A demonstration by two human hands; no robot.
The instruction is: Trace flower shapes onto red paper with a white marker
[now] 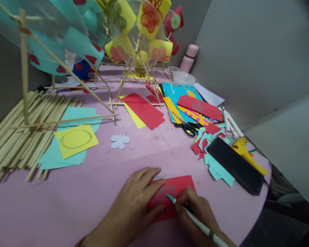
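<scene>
My left hand (pixel 135 202) lies flat with fingers spread on a small red paper sheet (pixel 179 187) near the front of the pink table (pixel 98 192). My right hand (pixel 197 211) is closed around a white pen (pixel 195 221) with a teal tip, and the tip touches the red sheet beside a faint drawn shape. A white flower-shaped cutout (pixel 120 140) lies farther back on the table.
Bamboo sticks (pixel 20 133) pile up at left beside teal and yellow sheets (pixel 74 139). Stick-and-paper structures (pixel 134 48) stand at the back. Red and yellow papers (pixel 144 109), scissors (pixel 189 127), paper scraps (pixel 208 144), a black phone (pixel 235 164), a yellow glue gun (pixel 244 152) and markers (pixel 230 123) crowd the right.
</scene>
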